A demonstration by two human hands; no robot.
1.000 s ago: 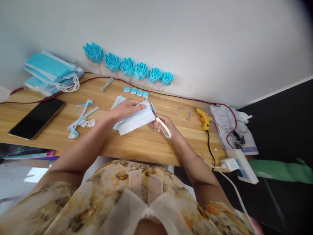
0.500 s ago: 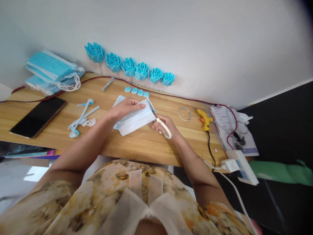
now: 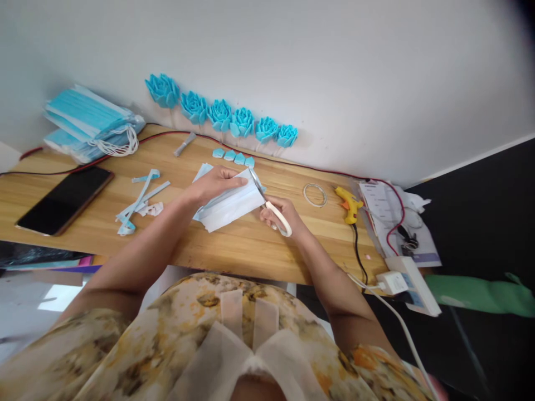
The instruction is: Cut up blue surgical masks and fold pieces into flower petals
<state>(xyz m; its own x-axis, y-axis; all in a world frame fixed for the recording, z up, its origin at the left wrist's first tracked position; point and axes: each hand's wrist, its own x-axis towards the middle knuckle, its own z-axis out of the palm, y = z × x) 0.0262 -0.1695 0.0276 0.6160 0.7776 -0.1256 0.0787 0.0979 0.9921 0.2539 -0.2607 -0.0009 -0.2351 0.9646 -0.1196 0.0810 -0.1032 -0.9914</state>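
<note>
Left hand (image 3: 215, 184): closed on the far edge of the white pleated face mask (image 3: 229, 207), thumb on top, pinning it just above the wooden counter (image 3: 234, 250).
Right hand (image 3: 279, 214): fingers through the loops of the white-handled steel scissors (image 3: 267, 203), gripping them. The blades point away from the body along the mask's right end.
Mask position: mid-counter, tilted, its near corner resting on the wood and another pale blue sheet partly under it.
Blade state: too small to tell whether the blades stand apart or together.
Risk, thumb: the left thumb tip lies very near the blade line, so a closing cut made without drawing the thumb back could nick it.
Risk, crooked cut: the mask is held on one edge only and the pleated layers are loose. They may slide or bunch between the blades, leaving a ragged or slanted edge.
Risk, extra layer: the sheet underneath could be caught in the cut if it rides up.
Risk, clutter: the four small blue fabric petals (image 3: 233, 157) lie just beyond the blade tips, where a forward push could scatter them.
Clear of the cut: the yellow glue gun (image 3: 349, 203) and the black phone (image 3: 64, 200) sit well apart.
</note>
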